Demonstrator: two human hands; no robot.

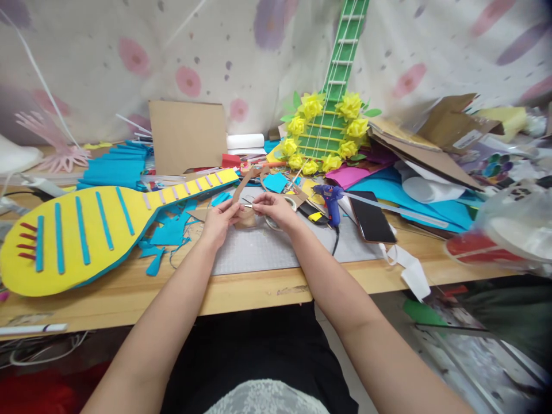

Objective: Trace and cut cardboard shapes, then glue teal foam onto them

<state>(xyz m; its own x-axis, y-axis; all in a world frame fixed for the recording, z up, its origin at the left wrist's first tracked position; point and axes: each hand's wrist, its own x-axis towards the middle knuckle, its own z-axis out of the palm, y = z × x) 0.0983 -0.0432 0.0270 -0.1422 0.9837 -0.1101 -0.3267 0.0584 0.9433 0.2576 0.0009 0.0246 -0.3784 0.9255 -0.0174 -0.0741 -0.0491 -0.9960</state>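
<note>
Over the grey cutting mat [254, 253], my left hand [219, 221] and my right hand [276, 210] meet with their fingertips pinched close together. A narrow brown cardboard strip [245, 185] rises from between my left fingers, and a curled brown piece [245, 218] shows just below both hands. Some thin, light edge lies between the fingertips, too small to make out. Beside my right hand is a roll of tape [290, 202], partly hidden. A blue hot glue gun [331, 204] rests to the right, a pale glue stick [397, 211] reaching out from its back.
A yellow-and-blue cardboard guitar [81, 230] lies at left, among blue scraps [168, 233]. Behind stands a green guitar [321, 141] with yellow flowers, near a cardboard sheet [188, 138]. A phone [371, 217] and bagged red-and-white tub [487, 244] are at right.
</note>
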